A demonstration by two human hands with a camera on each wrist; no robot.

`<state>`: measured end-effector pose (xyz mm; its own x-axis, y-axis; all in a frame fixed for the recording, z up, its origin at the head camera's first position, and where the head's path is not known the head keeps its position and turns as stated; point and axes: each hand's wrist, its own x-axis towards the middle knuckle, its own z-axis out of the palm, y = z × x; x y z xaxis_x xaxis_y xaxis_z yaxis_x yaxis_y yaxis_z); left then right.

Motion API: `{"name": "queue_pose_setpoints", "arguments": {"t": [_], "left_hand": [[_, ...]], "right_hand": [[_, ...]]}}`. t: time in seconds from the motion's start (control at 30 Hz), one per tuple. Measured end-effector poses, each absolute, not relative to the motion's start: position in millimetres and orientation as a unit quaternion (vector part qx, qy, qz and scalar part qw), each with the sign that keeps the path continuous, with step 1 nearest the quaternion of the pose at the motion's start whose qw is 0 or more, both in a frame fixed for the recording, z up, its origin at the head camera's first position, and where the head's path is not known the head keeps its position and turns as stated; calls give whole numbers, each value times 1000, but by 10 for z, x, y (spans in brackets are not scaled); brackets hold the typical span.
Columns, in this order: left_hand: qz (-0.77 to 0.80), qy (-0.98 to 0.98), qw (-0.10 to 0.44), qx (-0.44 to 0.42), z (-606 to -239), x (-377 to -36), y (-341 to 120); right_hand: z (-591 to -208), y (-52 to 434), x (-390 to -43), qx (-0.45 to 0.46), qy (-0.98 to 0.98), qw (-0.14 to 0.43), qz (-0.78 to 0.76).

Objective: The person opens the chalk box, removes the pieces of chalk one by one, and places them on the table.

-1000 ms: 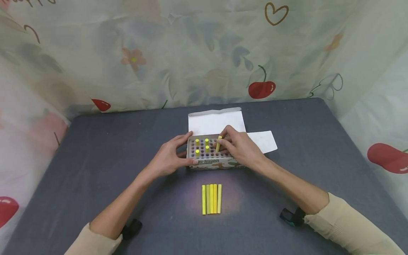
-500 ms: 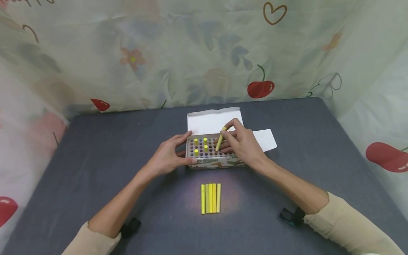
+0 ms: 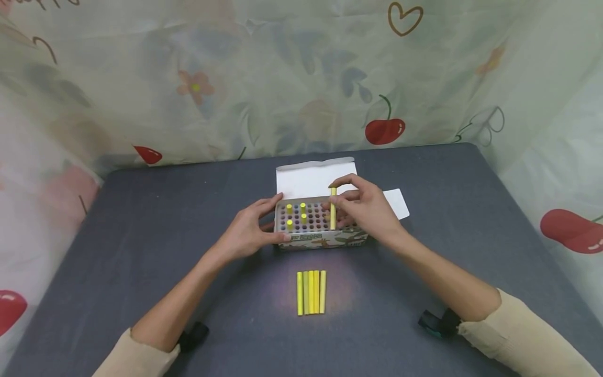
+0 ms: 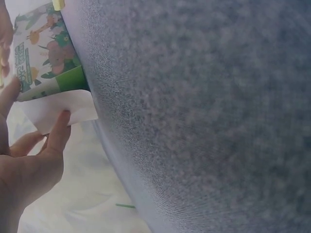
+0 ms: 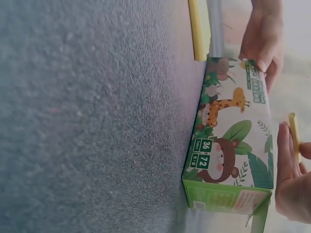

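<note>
My left hand (image 3: 247, 230) grips the left end of an open cardboard box (image 3: 325, 240), thumb at the front edge and fingers toward the back corner. Inside the box is a holder full of round holes (image 3: 313, 224). Several yellow sticks (image 3: 303, 218) stand upright in holes on the left side. With thumb and fingertips my right hand (image 3: 369, 209) pinches another yellow stick (image 3: 333, 209), held near upright over the front part of the holder. The right wrist view has this held stick (image 5: 294, 131) above the box's top edge; the right hand hides some holes.
Several more yellow sticks (image 3: 311, 293) lie side by side on the dark grey tabletop (image 3: 212, 314) in front of the box. The white lid (image 3: 313, 180) is folded back behind it, and a white side flap (image 3: 398, 204) sticks out right.
My right hand has moved right along the holder with the yellow stick, which has gone from low over the holes to raised and nearly vertical. The left hand stays on the box.
</note>
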<state>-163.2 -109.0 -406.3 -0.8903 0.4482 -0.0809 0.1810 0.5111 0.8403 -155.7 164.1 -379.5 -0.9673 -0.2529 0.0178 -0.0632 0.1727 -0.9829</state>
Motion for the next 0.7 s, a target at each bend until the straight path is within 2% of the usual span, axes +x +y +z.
{"name": "queue_pose_setpoints", "arguments": {"t": [0.33, 0.7], "left_hand": [[459, 856, 148, 188, -4067, -1642, -1100], [448, 862, 145, 189, -4073, -1628, -1105]], "right_hand": [[-3789, 1694, -1411, -67, 756, 137, -637], [-3853, 1747, -1221, -83, 783, 142, -600]]}}
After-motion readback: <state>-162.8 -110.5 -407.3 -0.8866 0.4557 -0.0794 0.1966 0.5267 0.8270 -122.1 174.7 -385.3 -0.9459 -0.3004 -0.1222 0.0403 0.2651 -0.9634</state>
